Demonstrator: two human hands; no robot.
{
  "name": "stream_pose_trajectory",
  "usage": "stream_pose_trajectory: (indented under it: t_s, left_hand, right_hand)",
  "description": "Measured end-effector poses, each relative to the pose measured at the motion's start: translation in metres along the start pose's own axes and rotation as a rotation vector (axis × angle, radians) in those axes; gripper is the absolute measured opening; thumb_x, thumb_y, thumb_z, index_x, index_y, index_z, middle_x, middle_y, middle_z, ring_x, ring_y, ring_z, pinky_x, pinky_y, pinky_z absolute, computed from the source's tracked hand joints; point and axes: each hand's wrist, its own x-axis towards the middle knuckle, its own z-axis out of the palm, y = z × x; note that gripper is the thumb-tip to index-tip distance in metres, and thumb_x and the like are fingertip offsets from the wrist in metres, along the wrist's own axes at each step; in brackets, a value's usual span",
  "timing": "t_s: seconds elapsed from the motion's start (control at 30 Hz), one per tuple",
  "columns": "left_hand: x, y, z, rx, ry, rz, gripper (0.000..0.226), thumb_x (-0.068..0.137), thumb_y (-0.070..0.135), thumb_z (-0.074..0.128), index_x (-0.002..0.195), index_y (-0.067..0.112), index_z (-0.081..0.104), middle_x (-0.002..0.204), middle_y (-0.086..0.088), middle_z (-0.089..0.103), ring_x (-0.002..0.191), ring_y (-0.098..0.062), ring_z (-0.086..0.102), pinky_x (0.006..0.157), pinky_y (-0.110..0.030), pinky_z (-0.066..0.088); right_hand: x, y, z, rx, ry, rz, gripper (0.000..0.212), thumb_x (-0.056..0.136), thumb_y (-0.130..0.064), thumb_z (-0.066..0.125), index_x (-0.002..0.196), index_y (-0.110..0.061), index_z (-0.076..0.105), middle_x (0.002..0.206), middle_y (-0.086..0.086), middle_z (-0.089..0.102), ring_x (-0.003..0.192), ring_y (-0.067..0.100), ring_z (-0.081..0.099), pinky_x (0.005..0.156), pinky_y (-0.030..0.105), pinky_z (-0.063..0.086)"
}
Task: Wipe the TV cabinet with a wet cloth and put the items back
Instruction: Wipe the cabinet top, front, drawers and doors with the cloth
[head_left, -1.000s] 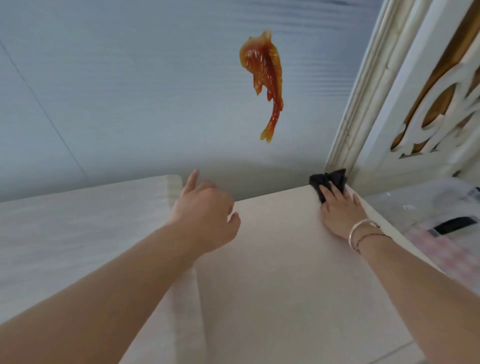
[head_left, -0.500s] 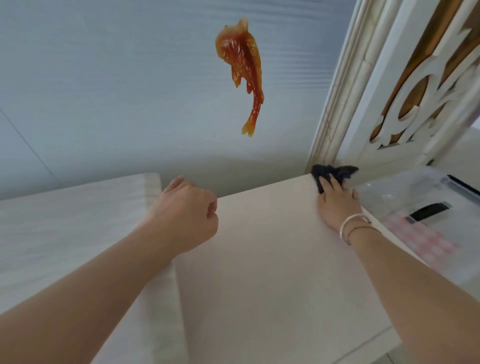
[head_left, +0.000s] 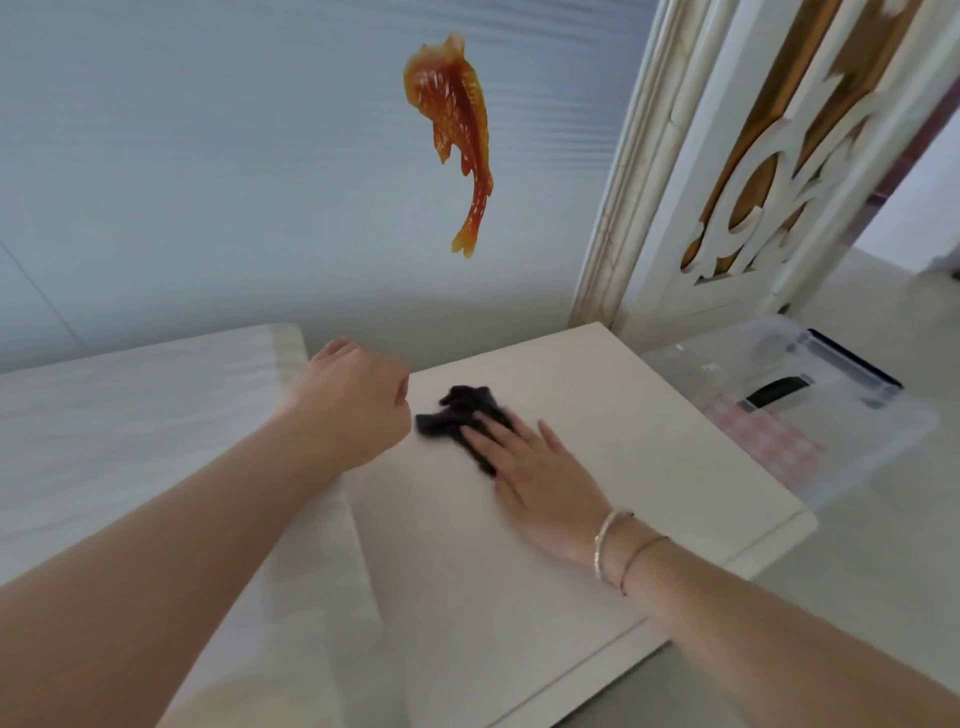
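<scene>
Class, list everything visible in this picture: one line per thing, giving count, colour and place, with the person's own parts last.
cloth: one, black, on the cabinet top under the right fingers
cabinet top: one, cream, centre
fish ornament: one, orange, on the pale blue wall
carved screen: one, white and gold, upper right
storage box: one, clear, on the floor at right
bracelets: two, silver and thin, right wrist
left hand: one, fist, holds nothing
right hand: one, flat, presses cloth

Black cloth (head_left: 460, 415) lies on the white cabinet top (head_left: 649, 441).
</scene>
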Motion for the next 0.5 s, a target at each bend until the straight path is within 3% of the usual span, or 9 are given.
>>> stream_pose_trajectory:
  t_s: [0.07,0.13,0.2,0.27,0.33,0.37,0.4,0.47,0.5]
  left_hand:
    - [0.000,-0.001,0.001,-0.003,-0.018,-0.008,0.023,0.082,0.013,0.048,0.092,0.018,0.068,0.104,-0.007,0.067,0.111,-0.028,0.052,0.088,-0.025,0.037]
    - [0.000,-0.001,0.002,0.005,-0.023,-0.009,0.022,0.081,0.014,0.048,0.091,0.019,0.068,0.104,-0.008,0.067,0.110,-0.030,0.052,0.086,-0.026,0.039]
    - [0.001,-0.001,0.004,0.001,-0.029,-0.016,0.023,0.080,0.013,0.048,0.090,0.019,0.068,0.104,-0.008,0.067,0.110,-0.031,0.053,0.086,-0.027,0.041]
    - [0.003,-0.002,0.004,-0.003,-0.042,-0.014,0.023,0.079,0.013,0.048,0.088,0.020,0.068,0.103,-0.009,0.067,0.109,-0.032,0.053,0.087,-0.029,0.042]
    - [0.003,-0.003,0.004,-0.005,-0.047,-0.002,0.023,0.078,0.012,0.048,0.087,0.019,0.069,0.103,-0.009,0.067,0.108,-0.033,0.054,0.087,-0.030,0.043]
    - [0.002,-0.003,0.003,-0.006,-0.040,0.003,0.023,0.078,0.012,0.049,0.087,0.019,0.069,0.104,-0.010,0.067,0.107,-0.034,0.055,0.088,-0.031,0.044]
    - [0.001,-0.004,0.003,-0.005,-0.032,0.009,0.023,0.078,0.012,0.049,0.087,0.018,0.069,0.104,-0.010,0.068,0.107,-0.034,0.055,0.088,-0.031,0.044]
    - [0.000,-0.004,0.002,0.008,-0.030,0.022,0.022,0.079,0.013,0.049,0.087,0.019,0.069,0.104,-0.009,0.068,0.107,-0.032,0.055,0.089,-0.031,0.044]
    - [0.000,-0.003,0.002,0.018,-0.037,0.030,0.022,0.080,0.013,0.049,0.087,0.019,0.069,0.105,-0.008,0.068,0.107,-0.031,0.055,0.089,-0.030,0.043]
  right_hand:
    - [-0.017,0.064,-0.007,-0.066,0.030,0.316,0.068,0.085,-0.034,0.005,0.152,-0.026,0.014,0.160,-0.005,0.010,0.147,0.017,0.005,0.115,0.047,0.017]
    - [-0.034,0.109,-0.015,-0.120,-0.038,0.601,0.057,0.096,-0.029,0.015,0.152,-0.022,0.010,0.160,0.000,0.008,0.146,0.024,0.009,0.116,0.048,0.016]
    - [-0.035,0.103,-0.015,-0.125,-0.051,0.662,0.058,0.095,-0.030,0.011,0.152,-0.018,0.010,0.160,0.005,0.008,0.144,0.029,0.013,0.115,0.045,0.017]
    - [-0.021,0.052,-0.006,-0.115,0.008,0.498,0.070,0.084,-0.031,0.007,0.150,-0.013,0.021,0.158,0.010,0.018,0.139,0.032,0.027,0.107,0.046,0.027]
    - [-0.013,-0.017,0.006,-0.080,0.085,0.165,0.070,0.080,-0.029,0.016,0.143,-0.010,0.039,0.150,0.013,0.037,0.130,0.034,0.044,0.097,0.048,0.038]
    - [-0.014,-0.050,0.014,-0.048,0.109,0.009,0.065,0.082,-0.028,0.022,0.142,-0.013,0.041,0.149,0.010,0.039,0.133,0.032,0.042,0.102,0.049,0.036]
    - [-0.018,-0.079,0.018,-0.002,0.077,-0.096,0.060,0.086,-0.027,0.027,0.145,-0.018,0.037,0.152,0.005,0.035,0.140,0.029,0.031,0.111,0.049,0.024]
    - [-0.022,-0.102,0.020,0.049,0.015,-0.193,0.056,0.093,-0.027,0.031,0.148,-0.025,0.027,0.157,-0.003,0.024,0.147,0.023,0.009,0.118,0.042,0.003]
    - [-0.022,-0.097,0.017,0.038,0.017,-0.208,0.057,0.092,-0.026,0.030,0.149,-0.027,0.025,0.157,-0.005,0.023,0.147,0.021,0.007,0.117,0.043,0.003]
